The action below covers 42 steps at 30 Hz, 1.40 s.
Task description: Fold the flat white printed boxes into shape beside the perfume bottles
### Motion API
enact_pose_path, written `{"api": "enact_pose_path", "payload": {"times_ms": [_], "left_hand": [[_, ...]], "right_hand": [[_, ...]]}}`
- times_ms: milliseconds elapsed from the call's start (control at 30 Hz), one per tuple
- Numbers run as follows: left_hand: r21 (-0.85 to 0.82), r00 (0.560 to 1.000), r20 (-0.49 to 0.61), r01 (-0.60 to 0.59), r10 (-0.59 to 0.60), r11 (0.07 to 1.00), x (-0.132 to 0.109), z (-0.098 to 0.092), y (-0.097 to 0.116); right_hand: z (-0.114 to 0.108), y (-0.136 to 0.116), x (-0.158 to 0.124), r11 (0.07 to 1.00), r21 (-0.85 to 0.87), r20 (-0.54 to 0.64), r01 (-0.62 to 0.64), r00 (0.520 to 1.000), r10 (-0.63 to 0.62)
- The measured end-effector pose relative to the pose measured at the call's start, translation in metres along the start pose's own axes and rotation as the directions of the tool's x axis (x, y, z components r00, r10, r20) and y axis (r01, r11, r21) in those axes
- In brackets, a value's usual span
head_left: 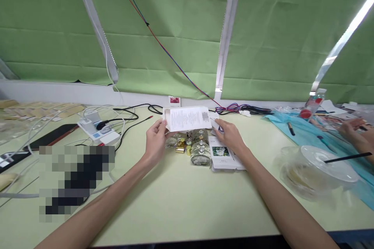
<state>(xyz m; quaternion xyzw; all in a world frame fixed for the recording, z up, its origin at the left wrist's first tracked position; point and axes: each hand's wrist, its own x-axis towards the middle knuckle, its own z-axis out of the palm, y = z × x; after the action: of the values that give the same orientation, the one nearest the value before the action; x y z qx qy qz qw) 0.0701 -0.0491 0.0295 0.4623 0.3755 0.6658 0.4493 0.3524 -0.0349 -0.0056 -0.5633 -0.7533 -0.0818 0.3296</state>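
A white carton (189, 119) with small print and a barcode is held up level above the table, its left end open. My left hand (156, 140) grips that end between thumb and fingers. At the other end my right hand (229, 136) has its fingers closed around the carton's edge by a flap; its fingertips are partly hidden. Below the carton, clear glass bottles (200, 153) lie in a row. Several small gold caps (181, 149) lie to their left. White boxes with a flower picture (222, 159) rest beside the bottles, partly under my right hand.
A power strip (93, 129) with tangled cables and a dark phone-like slab (55, 136) lie left. At right are a lidded plastic bowl (324, 167) in a bag, a blue sheet (289, 128), a bottle (312, 105) and another person's hand (356, 130). A small card (174, 101) stands behind.
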Motion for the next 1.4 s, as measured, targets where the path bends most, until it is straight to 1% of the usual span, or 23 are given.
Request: {"api": "enact_pose_path", "payload": {"times_ms": [100, 233, 400, 500, 600, 733, 833, 967, 1067, 1133, 1200, 1267, 1400], "left_hand": [[-0.026, 0.998, -0.018, 0.058, -0.058, 0.998, -0.001, -0.005, -0.003], [-0.077, 0.991, -0.031, 0.126, -0.129, 0.989, 0.0, -0.009, -0.007], [-0.097, 0.989, -0.053, 0.133, -0.139, 0.986, 0.0, -0.01, -0.006], [-0.094, 0.986, -0.066, 0.145, -0.151, 0.985, -0.002, -0.009, -0.005], [-0.079, 0.985, -0.057, 0.157, -0.161, 0.985, -0.004, -0.009, -0.005], [-0.091, 0.982, -0.064, 0.172, -0.178, 0.981, -0.005, -0.009, -0.005], [-0.107, 0.976, -0.078, 0.196, -0.205, 0.975, -0.005, -0.009, -0.003], [-0.134, 0.969, -0.101, 0.211, -0.225, 0.968, -0.007, -0.007, 0.003], [-0.181, 0.965, -0.102, 0.221, -0.242, 0.958, -0.008, -0.005, 0.009], [-0.21, 0.966, -0.098, 0.215, -0.239, 0.954, -0.009, -0.004, 0.011], [-0.224, 0.969, -0.088, 0.207, -0.231, 0.952, -0.009, -0.004, 0.012], [-0.224, 0.972, -0.072, 0.203, -0.224, 0.953, -0.009, -0.004, 0.011], [-0.22, 0.974, -0.049, 0.204, -0.22, 0.954, -0.009, -0.005, 0.008]], "right_hand": [[0.003, 0.001, -0.001, 1.0, 0.004, 0.018, 0.026, 0.999, -0.026], [0.003, 0.001, -0.001, 1.0, -0.004, 0.038, 0.024, 0.999, -0.023], [0.001, -0.003, -0.001, 1.0, -0.023, 0.05, 0.019, 0.999, -0.018], [-0.002, -0.006, -0.001, 0.999, -0.046, 0.076, 0.026, 0.997, -0.023], [-0.004, -0.01, 0.0, 0.997, -0.061, 0.11, 0.038, 0.993, -0.031], [-0.006, -0.013, 0.0, 0.995, -0.054, 0.135, 0.084, 0.988, -0.076], [-0.004, -0.012, 0.0, 0.991, -0.052, 0.114, 0.125, 0.986, -0.118], [-0.002, -0.014, -0.001, 0.982, -0.03, 0.056, 0.184, 0.982, -0.182], [-0.006, -0.019, -0.001, 0.974, 0.045, -0.04, 0.221, 0.975, -0.22], [-0.011, -0.025, -0.001, 0.966, 0.109, -0.125, 0.234, 0.967, -0.22], [-0.017, -0.031, -0.002, 0.956, 0.156, -0.179, 0.248, 0.959, -0.219], [-0.021, -0.036, -0.004, 0.939, 0.186, -0.182, 0.289, 0.949, -0.256], [-0.023, -0.042, -0.008, 0.905, 0.222, -0.091, 0.362, 0.932, -0.351]]}}
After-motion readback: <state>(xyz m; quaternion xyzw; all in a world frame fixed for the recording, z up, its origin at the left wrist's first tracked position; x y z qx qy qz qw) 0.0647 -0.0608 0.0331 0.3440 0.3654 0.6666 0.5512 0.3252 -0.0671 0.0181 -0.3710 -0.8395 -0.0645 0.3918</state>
